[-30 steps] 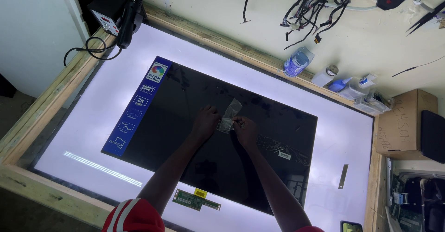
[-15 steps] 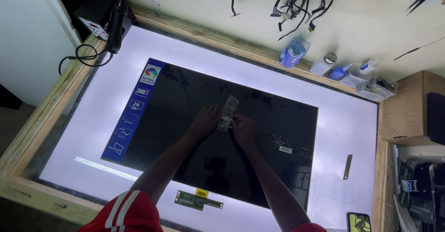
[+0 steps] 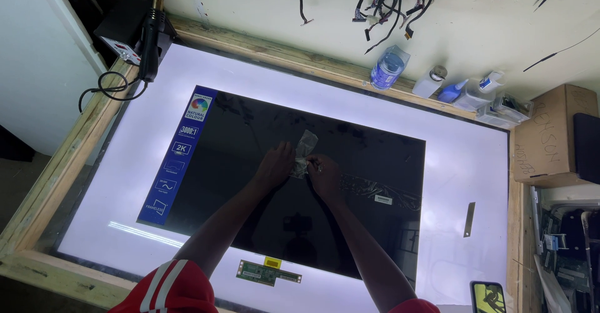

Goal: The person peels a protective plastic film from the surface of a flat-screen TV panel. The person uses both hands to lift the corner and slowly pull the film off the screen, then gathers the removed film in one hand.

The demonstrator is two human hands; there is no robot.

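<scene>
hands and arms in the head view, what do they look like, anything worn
Both arms are bare from the sleeves down to the left hand and the right hand: no gloves, watch or wristbands show. Short red sleeves cover the upper arms, the left one with white stripes. Nothing is marked on the hands.

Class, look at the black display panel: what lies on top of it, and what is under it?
On the black panel lie a crinkled clear film strip, the left hand and right hand. Under it the lit white table shows around its edges; beneath the panel is covered.
</scene>
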